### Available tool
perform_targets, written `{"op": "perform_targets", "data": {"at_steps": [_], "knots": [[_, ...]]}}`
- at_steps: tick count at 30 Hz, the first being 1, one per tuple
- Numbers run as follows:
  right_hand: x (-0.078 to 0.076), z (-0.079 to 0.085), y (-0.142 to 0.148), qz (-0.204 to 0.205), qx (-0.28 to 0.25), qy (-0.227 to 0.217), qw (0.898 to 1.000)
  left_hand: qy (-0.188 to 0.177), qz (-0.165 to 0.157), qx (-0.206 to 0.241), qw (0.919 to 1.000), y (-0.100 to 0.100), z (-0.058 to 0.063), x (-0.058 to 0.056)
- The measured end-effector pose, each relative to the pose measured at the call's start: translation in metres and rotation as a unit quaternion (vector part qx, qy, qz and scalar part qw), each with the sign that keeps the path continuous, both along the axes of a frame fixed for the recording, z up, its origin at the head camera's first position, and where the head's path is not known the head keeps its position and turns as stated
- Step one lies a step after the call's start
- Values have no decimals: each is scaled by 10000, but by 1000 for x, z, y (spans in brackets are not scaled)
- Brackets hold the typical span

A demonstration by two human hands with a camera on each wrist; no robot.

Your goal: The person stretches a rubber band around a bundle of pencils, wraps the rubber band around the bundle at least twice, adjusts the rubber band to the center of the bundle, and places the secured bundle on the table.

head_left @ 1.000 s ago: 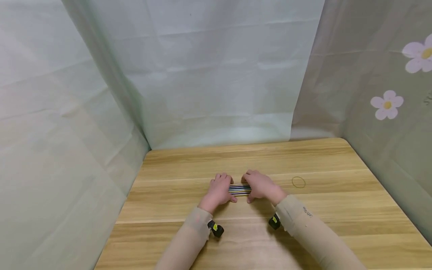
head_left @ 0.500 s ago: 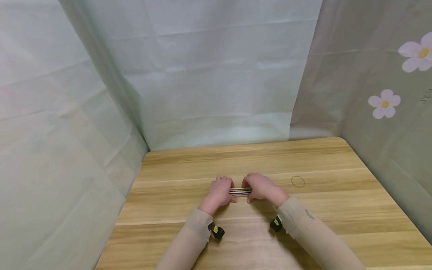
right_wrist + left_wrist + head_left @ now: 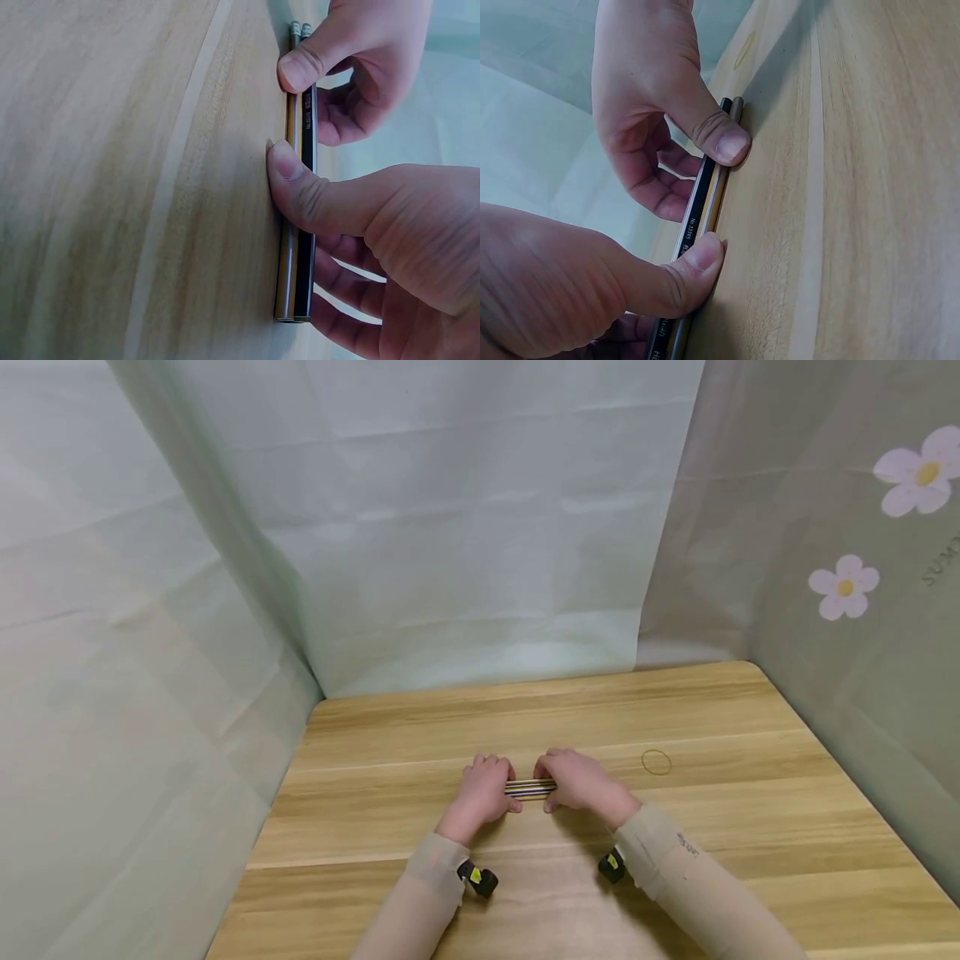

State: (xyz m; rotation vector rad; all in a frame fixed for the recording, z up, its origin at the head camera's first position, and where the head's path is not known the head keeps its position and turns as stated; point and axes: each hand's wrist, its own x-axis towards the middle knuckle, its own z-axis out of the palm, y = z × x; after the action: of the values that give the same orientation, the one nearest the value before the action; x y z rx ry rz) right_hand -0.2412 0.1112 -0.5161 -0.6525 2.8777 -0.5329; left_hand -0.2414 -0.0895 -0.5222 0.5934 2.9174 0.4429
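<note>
Several pencils, yellow and black striped, lie side by side in a bundle low over the wooden table, running left to right. My left hand grips the bundle's left part, thumb on the near side and fingers on the far side. My right hand holds the right part the same way, a short gap from the left. In the left wrist view, pale lettering shows on a black pencil. The right wrist view shows metal-capped ends past the left thumb and flat ends below the right hand.
A thin yellowish loop, like a rubber band, lies on the wooden table to the right of my right hand. Pale cloth hangs behind the table and at both sides, with printed flowers at the right.
The visible bundle between my hands has become narrower from far to near side, its far edge drawn toward the near one. Both hands keep their grip; the head view has shifted slightly.
</note>
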Motion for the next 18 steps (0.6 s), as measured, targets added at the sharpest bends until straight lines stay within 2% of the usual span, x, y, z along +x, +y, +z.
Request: {"op": "perform_targets", "data": {"at_steps": [18], "knots": [[-5, 6, 0, 98, 250, -174, 9995, 17, -84, -159, 9998, -1, 1, -5]]}}
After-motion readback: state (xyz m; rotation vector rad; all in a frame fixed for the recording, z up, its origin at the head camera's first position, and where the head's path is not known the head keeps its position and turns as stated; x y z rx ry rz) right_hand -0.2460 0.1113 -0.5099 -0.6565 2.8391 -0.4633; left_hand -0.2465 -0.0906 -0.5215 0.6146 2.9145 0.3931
